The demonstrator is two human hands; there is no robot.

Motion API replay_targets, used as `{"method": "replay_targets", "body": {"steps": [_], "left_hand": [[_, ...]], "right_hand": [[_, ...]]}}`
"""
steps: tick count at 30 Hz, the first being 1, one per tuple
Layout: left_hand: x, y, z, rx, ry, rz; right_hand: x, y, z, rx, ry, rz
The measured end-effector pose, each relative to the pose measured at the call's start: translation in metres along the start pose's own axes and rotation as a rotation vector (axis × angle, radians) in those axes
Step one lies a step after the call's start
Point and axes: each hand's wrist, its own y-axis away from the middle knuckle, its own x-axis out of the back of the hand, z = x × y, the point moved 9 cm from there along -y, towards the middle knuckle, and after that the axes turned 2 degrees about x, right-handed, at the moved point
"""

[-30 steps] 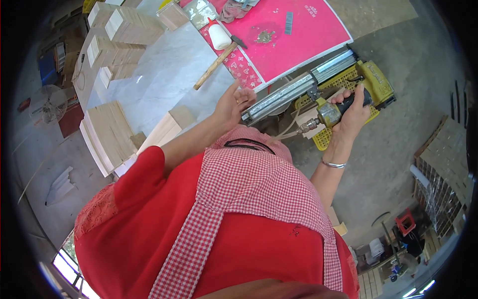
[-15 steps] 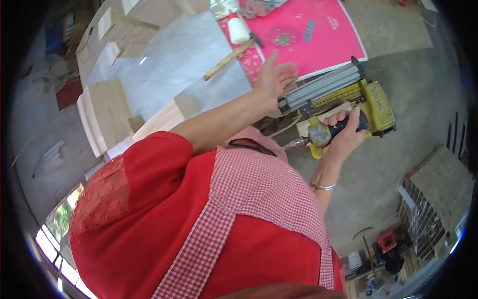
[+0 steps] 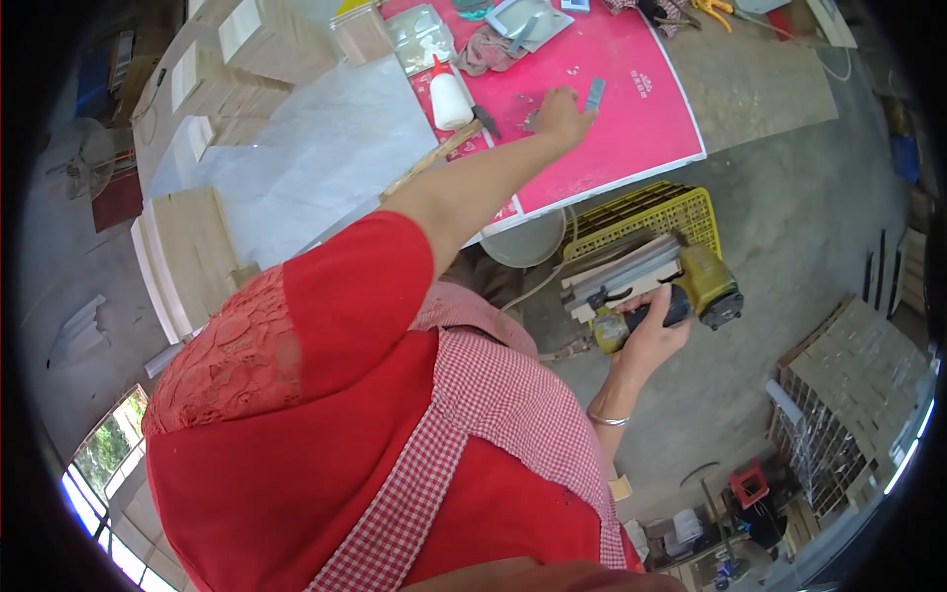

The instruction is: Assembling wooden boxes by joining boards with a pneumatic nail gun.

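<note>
My right hand (image 3: 656,331) is wrapped round the dark grip of a yellow nail gun (image 3: 708,276), held low at the right beside the table with its grey magazine towards the table. A thin air hose (image 3: 546,281) runs near it. Over the pink sheet (image 3: 631,128) my left hand (image 3: 564,120) is lowered, fingers curled down onto small bits of metal; anything between the fingertips is hidden. Just right of it lies a grey strip (image 3: 595,94). To its left are a white glue bottle (image 3: 451,102) with a red cap and a hammer (image 3: 485,121), whose handle my forearm partly covers.
Wooden pieces (image 3: 187,247) stand along the table's left side, with more wooden blocks (image 3: 271,44) behind. A crumpled cloth (image 3: 490,51) and a clear plastic box (image 3: 419,39) lie at the back. Under the table edge are a yellow crate (image 3: 700,217) and a pale bucket (image 3: 523,242).
My left hand has moved from beside the nail gun up onto the pink sheet, its spread fingers now curled. My right hand has lowered the nail gun away from the table.
</note>
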Motion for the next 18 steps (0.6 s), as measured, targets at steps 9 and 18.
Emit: {"method": "replay_targets", "body": {"steps": [9, 18], "left_hand": [[-0.035, -0.027, 0.004, 0.223, -0.171, -0.079], [-0.022, -0.013, -0.019, 0.300, 0.335, -0.353]], "right_hand": [[-0.023, -0.010, 0.015, 0.064, 0.180, -0.050], [-0.125, -0.064, -0.010, 0.731, 0.798, -0.071]]}}
